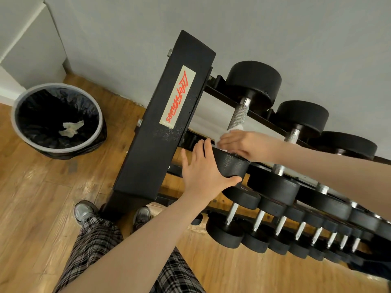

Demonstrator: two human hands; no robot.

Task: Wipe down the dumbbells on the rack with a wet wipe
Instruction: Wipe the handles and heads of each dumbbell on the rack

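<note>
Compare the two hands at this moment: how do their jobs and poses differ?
The left hand holds nothing and grips the near head of the end dumbbell, thumb under it; the right hand presses a white wet wipe against the same dumbbell by its handle. The left hand reaches from below; the right hand comes across from the right. Both touch that one dumbbell.

A black rack (160,123) stands on a wooden floor (42,197) against a grey wall, its end panel bearing a cream label with red script. Dumbbells (254,85) lie in rows on its tiers, running off toward 4 o'clock, with smaller ones on the lower tier. At 9 o'clock of the rack a round bin (58,118) with a black liner stands on the floor.
</note>
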